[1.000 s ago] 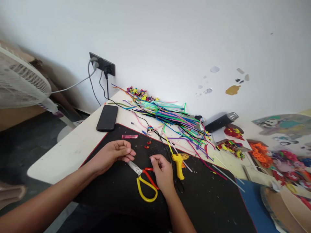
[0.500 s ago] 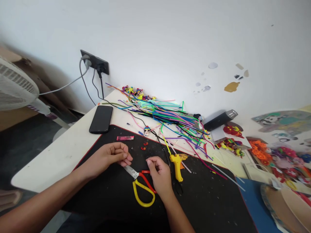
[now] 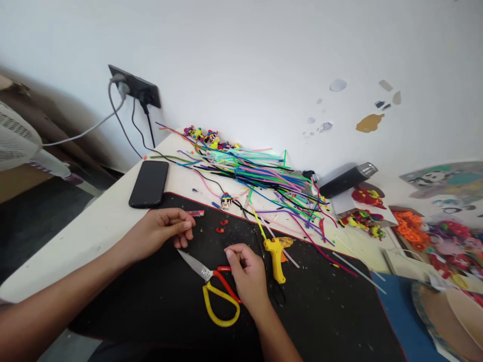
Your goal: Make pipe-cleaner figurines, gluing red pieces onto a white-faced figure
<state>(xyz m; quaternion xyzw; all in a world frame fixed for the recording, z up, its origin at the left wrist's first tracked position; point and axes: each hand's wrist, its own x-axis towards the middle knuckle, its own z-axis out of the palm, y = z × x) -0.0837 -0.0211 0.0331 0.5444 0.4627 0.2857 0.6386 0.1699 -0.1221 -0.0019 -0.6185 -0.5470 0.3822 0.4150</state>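
Note:
My left hand [image 3: 172, 226] hovers over the black mat, thumb and fingertips pinched together, beside the scissors' blade tip. Anything in that pinch is too small to make out. My right hand [image 3: 249, 274] is curled with its thumb against the fingers, and what it may hold is hidden. It is close by the scissors [image 3: 206, 273], which lie on the mat with one yellow and one red handle; the hand covers part of the red one. Small red curled pieces [image 3: 222, 226] lie between the hands. Behind my left hand is a partly covered pink-red strip-shaped item [image 3: 196, 213].
A yellow glue gun [image 3: 277, 256] lies right of my right hand. Bundled pipe cleaners [image 3: 260, 173] and a small painted face piece [image 3: 226, 201] are at the back. A phone [image 3: 149, 183] lies left, a dark flask [image 3: 349, 180] right. Cords run to a wall socket [image 3: 136, 86].
My left hand has moved left and slightly up, uncovering the scissors' blade tip and partly covering the pink-red item. My right hand stays almost where it was. The view has shifted a little.

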